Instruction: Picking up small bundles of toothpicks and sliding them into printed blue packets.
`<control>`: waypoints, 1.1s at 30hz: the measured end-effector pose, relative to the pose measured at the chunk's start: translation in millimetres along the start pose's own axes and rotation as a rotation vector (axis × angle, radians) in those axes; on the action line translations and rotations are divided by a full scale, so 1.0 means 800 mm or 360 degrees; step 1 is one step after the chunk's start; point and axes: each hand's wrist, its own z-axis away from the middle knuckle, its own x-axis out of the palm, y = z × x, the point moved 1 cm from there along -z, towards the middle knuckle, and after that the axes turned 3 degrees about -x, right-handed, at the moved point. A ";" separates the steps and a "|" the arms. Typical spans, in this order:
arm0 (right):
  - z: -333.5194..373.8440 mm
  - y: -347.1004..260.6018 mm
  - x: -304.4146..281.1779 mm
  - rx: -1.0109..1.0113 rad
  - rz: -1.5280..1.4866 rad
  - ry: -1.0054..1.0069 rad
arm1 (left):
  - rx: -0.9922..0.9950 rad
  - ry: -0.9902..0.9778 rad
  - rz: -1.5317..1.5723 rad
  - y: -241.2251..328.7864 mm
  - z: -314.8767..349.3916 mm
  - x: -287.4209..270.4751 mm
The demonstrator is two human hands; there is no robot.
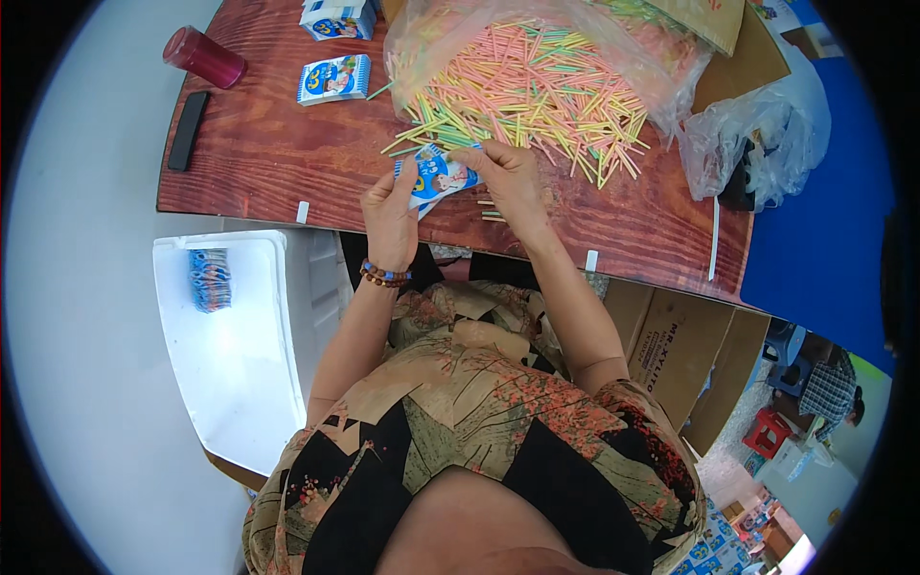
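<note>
Over the near part of the wooden table, both my hands hold a small blue-and-white printed packet (443, 178). My left hand (391, 222) pinches its left end, the thumb lying on the front. At the other end my right hand (513, 189) grips it between thumb and fingers. Whether the packet is open at the top, I cannot tell. Just beyond my hands spreads a heap of thin pink, yellow and green sticks (537, 96), spilling from a clear plastic bag (422, 43). A few loose sticks (491, 213) lie by the table edge under my right hand.
Left on the table (278, 144) are a flat packet (333, 80), a packet stack (337, 21), a red cup (206, 57) and a black bar (188, 131). A white foam box (235, 355) holds several packets. Cartons (671, 345) stand right; farther off, a person (829, 388).
</note>
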 end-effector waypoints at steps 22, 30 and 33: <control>-0.013 -0.018 -0.027 -0.0555 0.0104 -0.0769 | -0.0258 -0.0195 0.0129 0.005 -0.004 -0.012; -0.157 -0.010 -0.089 -0.0746 0.1962 0.0035 | -0.0170 -0.0075 0.0249 0.003 -0.002 -0.013; -0.178 -0.013 -0.068 -0.0639 0.2501 -0.0183 | -0.0172 -0.0041 0.0275 0.006 0.001 -0.015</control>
